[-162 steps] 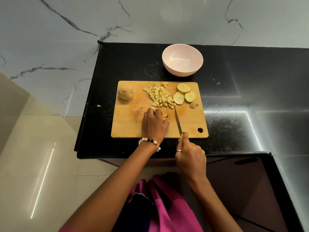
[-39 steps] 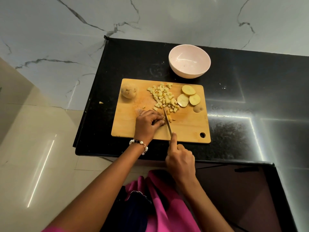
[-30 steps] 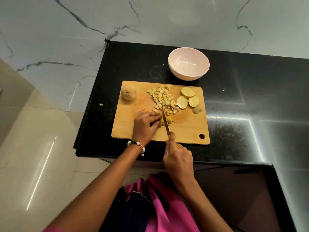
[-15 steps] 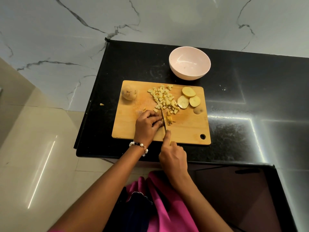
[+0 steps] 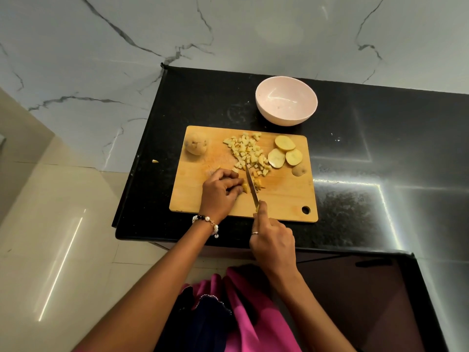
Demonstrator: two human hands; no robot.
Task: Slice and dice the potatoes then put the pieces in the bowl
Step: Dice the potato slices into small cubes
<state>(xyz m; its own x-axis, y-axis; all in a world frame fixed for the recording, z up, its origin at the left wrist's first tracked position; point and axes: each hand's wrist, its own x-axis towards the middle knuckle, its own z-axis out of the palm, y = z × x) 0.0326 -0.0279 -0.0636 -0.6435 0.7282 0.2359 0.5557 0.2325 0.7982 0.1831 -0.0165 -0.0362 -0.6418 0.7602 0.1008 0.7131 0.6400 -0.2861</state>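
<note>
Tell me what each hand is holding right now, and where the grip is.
The right hand holds the knife by its handle, forefinger along the top. The left hand pins a small potato piece under curled fingertips.

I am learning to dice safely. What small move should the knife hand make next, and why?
Probably one more cut down through the potato piece that the left hand pins on the cutting board: the knife in the right hand sits beside the fingertips, and that piece looks undiced.

One bowl point(image 5: 286, 100), one knife point(image 5: 251, 184), three slices point(image 5: 285, 151)
</note>
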